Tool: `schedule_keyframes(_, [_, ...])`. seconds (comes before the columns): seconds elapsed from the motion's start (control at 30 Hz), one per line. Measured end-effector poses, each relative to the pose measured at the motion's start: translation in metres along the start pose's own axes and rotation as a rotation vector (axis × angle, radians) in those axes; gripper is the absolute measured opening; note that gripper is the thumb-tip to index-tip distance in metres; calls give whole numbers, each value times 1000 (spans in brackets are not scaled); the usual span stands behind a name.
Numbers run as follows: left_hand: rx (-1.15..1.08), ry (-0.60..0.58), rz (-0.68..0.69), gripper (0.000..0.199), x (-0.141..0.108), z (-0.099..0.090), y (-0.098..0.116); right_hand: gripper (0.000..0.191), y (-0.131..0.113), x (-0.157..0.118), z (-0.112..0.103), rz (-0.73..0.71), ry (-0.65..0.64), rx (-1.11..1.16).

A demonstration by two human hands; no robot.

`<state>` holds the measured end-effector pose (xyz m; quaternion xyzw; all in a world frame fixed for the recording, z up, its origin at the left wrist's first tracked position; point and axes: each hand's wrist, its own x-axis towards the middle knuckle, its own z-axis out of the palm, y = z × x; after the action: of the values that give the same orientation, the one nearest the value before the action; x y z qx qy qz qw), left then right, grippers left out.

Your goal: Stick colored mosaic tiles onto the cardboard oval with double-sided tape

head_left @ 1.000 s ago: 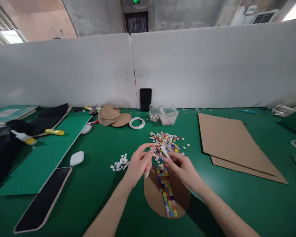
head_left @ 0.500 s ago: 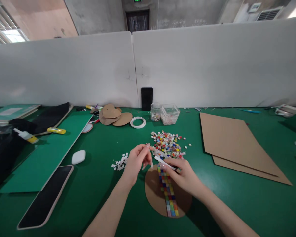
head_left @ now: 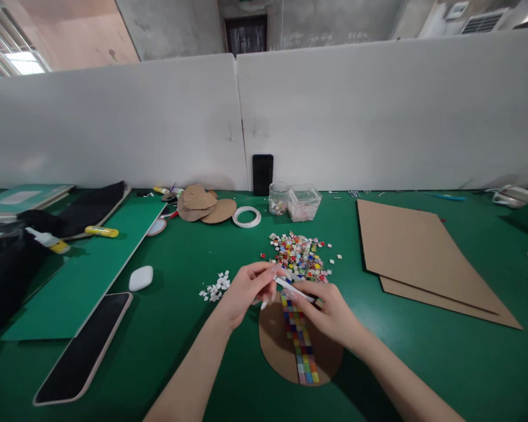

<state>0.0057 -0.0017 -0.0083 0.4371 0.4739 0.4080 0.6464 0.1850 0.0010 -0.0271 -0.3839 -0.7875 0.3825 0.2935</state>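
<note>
My right hand (head_left: 323, 305) is closed around a narrow white strip (head_left: 290, 287) that points up and left; whether it is a tool or a piece of tape, I cannot tell. My left hand (head_left: 255, 287) pinches thumb and finger together at the strip's far end; anything between the fingertips is too small to make out. Below both hands lies a round cardboard disc (head_left: 275, 346) bearing a band of coloured mosaic tiles (head_left: 305, 351). The band's upper part is partly hidden by my right hand. A heap of loose mosaic tiles (head_left: 299, 252) sits just beyond the hands.
Small white pieces (head_left: 215, 287) lie left of my left hand. Farther back are clear containers (head_left: 303, 204), a white ring-shaped roll (head_left: 246, 217) and cardboard discs (head_left: 220, 211). Cardboard sheets (head_left: 422, 258) lie right; a phone (head_left: 85, 346) and white case (head_left: 141, 278) lie left.
My left hand has moved slightly right and down, its fingertips coming to the end of the white strip. A red tile beside the heap has come into view. My right hand stays almost still.
</note>
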Motion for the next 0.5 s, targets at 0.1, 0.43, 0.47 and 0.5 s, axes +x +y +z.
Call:
schedule_keyframes(0.1, [22, 1, -25, 37, 0, 1, 0, 28, 0, 0, 0, 3, 3, -8])
schedule_keyframes(0.43, [31, -58, -35, 42, -2, 2, 1, 29, 0, 1, 0, 3, -9, -27])
schedule_keyframes(0.47, [37, -55, -40, 42, -2, 2, 1, 30, 0, 0, 1, 6, -9, -32])
schedule_keyframes(0.5, [42, -52, -42, 42, -2, 2, 2, 31, 0, 0, 1, 8, -8, -36])
